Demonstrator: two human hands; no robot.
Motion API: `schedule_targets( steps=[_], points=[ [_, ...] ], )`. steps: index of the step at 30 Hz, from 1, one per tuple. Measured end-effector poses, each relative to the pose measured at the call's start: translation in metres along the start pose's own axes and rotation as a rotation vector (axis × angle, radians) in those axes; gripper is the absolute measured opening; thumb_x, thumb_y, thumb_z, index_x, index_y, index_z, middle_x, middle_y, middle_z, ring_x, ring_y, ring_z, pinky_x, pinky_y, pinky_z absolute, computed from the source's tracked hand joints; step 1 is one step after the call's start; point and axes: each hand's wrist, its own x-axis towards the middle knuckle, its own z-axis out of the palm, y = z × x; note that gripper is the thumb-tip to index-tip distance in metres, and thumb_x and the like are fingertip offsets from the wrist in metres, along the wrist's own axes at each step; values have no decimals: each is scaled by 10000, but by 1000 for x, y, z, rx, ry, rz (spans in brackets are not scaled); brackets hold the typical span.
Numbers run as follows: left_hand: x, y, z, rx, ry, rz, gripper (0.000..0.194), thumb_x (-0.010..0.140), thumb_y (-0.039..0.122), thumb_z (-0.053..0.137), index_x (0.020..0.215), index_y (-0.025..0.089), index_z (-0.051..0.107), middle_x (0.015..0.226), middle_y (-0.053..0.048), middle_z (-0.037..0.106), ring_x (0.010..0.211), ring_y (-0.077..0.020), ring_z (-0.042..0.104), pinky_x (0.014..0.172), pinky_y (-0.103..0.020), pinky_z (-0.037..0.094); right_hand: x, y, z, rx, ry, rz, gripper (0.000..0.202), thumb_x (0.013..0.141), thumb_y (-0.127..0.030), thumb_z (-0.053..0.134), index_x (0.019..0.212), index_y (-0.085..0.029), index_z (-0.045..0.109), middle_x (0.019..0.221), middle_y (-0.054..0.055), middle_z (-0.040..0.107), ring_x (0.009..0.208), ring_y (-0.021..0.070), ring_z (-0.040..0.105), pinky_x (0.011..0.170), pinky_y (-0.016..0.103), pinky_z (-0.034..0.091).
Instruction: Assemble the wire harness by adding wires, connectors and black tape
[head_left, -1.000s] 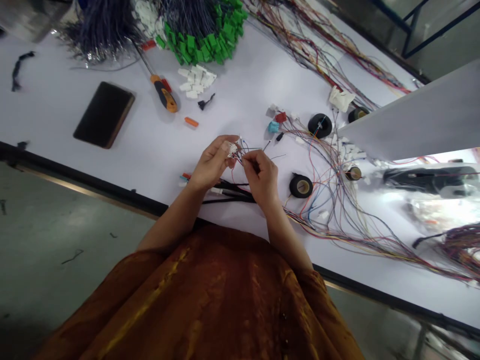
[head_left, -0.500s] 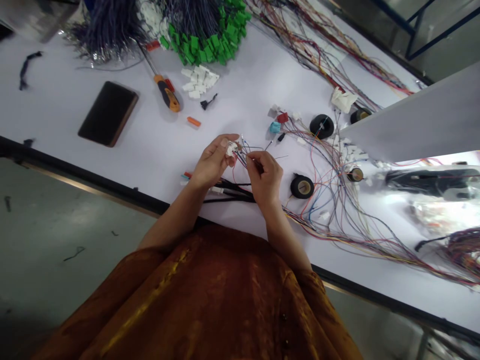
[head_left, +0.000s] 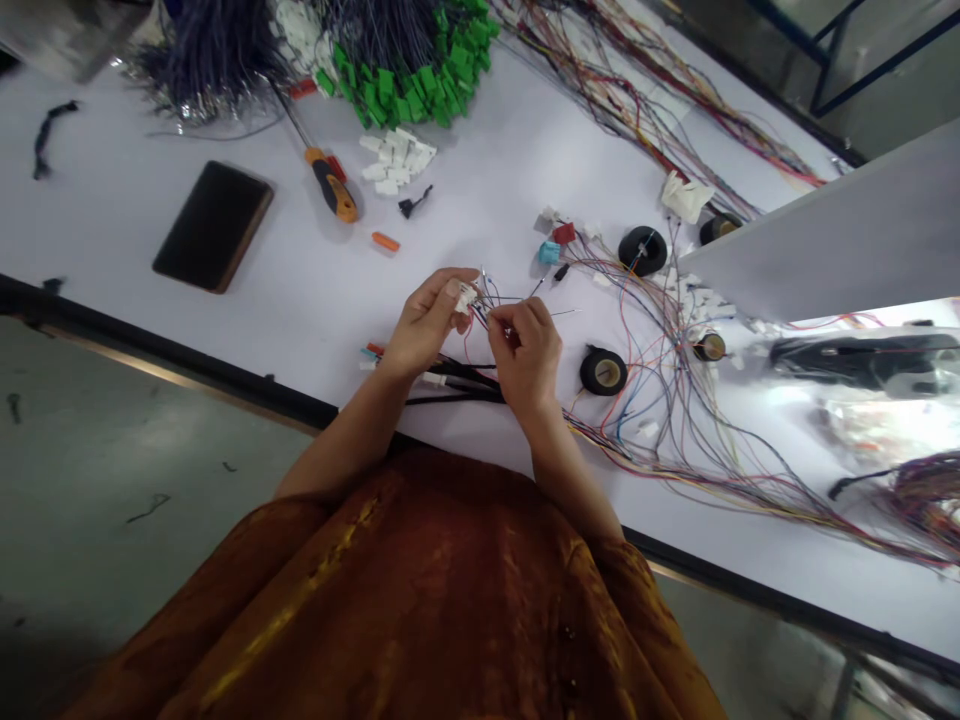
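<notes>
Between the thumb and fingers of my left hand (head_left: 421,322) is a white connector (head_left: 466,297) with several thin wires running out of it. My right hand (head_left: 527,345) is closed in a pinch on a wire just right of the connector; its tip is hidden by the fingers. Loose wire ends (head_left: 489,280) with small metal terminals stick up between the hands. Below them, a black-wrapped wire harness (head_left: 469,380) lies on the table. To the right of my right hand sits a roll of black tape (head_left: 603,371).
An orange-black screwdriver (head_left: 331,186), a dark phone-like slab (head_left: 213,227) and white connectors (head_left: 397,160) lie at left. Bundles with green connectors (head_left: 412,85) are at the back. Loose wires (head_left: 697,420) spread rightward, and a white panel (head_left: 832,230) stands at the right.
My right hand has shifted slightly left, toward the connector. My left hand keeps its hold on the connector, nearly unmoved.
</notes>
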Motion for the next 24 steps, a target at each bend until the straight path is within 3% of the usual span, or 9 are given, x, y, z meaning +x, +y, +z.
schedule_targets(
  steps=[7,14,16,19,24],
  points=[
    [-4,2,0,76,-47,35,347,881,513,675,1069,224,716,903,-37,657,623,-76,554,577,-206,514,5,1,6,-12,-25,-23,152,954,-210,539,811,-222,589,873,31,598,758,145,546,697,289,433],
    [-2,-4,3,-2,-31,-17,386,890,580,628,1011,219,690,844,-37,634,606,-90,568,524,-212,504,10,7,3,116,-34,-4,127,940,-234,562,819,-218,596,848,13,621,746,126,545,708,278,431],
    [0,-8,1,-48,-1,-60,388,910,590,591,1002,223,678,843,-46,646,611,-101,585,528,-220,508,9,7,-1,150,-79,16,74,929,-284,602,890,-221,609,831,2,636,758,129,558,725,279,429],
    [4,-14,-5,-124,-13,-123,370,932,568,573,1023,222,666,872,-53,668,638,-109,617,584,-237,539,7,6,-2,108,-188,74,156,885,-347,675,956,-220,615,783,-14,631,711,131,540,692,278,403],
    [8,-19,-11,-181,-48,-218,357,941,537,567,1033,201,647,866,-53,682,602,-119,629,565,-258,548,4,10,9,-94,-308,55,212,841,-320,705,731,-204,565,738,2,564,689,144,477,659,283,354]
  ],
)
